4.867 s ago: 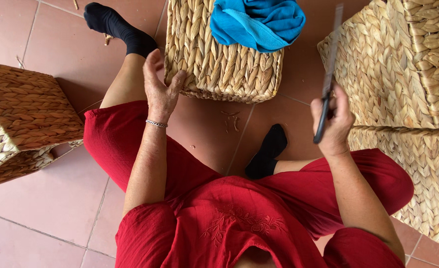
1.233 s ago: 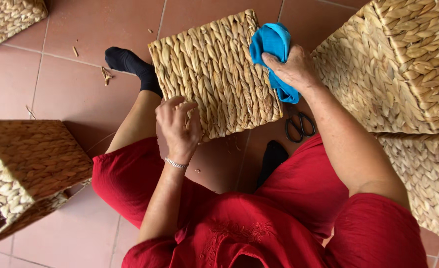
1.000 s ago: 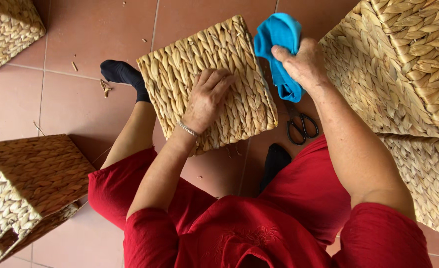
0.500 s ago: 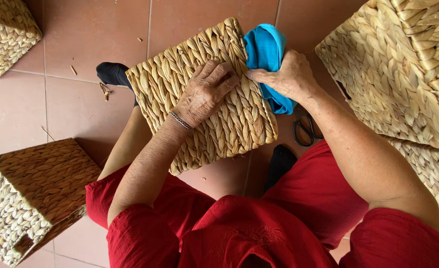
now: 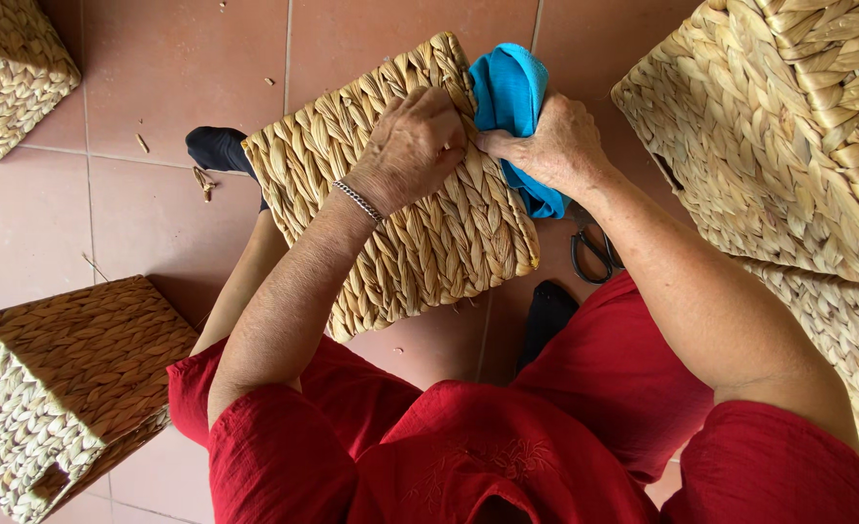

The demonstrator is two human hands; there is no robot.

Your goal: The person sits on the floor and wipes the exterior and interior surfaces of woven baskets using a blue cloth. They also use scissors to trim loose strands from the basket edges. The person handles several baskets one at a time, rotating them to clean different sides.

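A square woven straw basket (image 5: 420, 243) lies tilted on my lap, its flat woven side facing up. My left hand (image 5: 412, 146) rests on top of it near the upper right edge, fingers curled on the weave. My right hand (image 5: 546, 146) grips a bright blue cloth (image 5: 509, 92) and presses it against the basket's right edge, fingertips next to my left hand. Black-handled scissors (image 5: 594, 254) lie on the tiled floor just right of the basket, partly hidden under my right forearm.
More woven baskets surround me: a stack at the right (image 5: 788, 146), one at the lower left (image 5: 56, 388), one at the top left corner (image 5: 7, 73). My feet in black socks (image 5: 218, 147) rest on the reddish tile floor (image 5: 148, 213), with straw scraps scattered on it.
The scissors went from my right hand to the floor. My right hand took the blue cloth. The basket was pulled onto my lap, and my left hand moved up to its upper edge.
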